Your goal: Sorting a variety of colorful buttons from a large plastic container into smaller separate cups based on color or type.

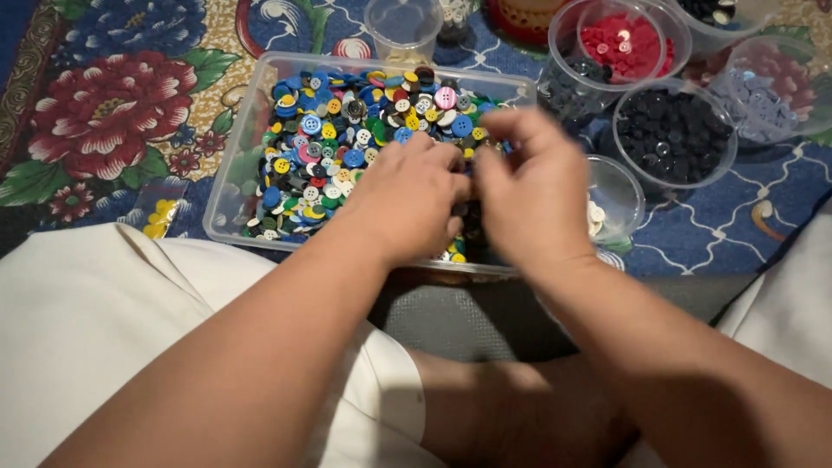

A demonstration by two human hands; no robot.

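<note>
Nearest the camera, the person's lap in white cloth fills the foreground, forearms reaching out over it. Just beyond, the left hand and right hand meet above the near right part of a clear rectangular tub heaped with mixed coloured buttons.

A likely slip here: the tub's near edge sits close to the lap, so a nudge from a wrist could tip it and scatter buttons onto the flowered rug. A small button could also drop unseen between the hands.

The left hand is curled palm-down on the pile, fingers tucked; the right hand's fingertips are pinched narrow against it — whether a button sits between them cannot be told. Farther off stand round cups of black buttons and red buttons.
</note>
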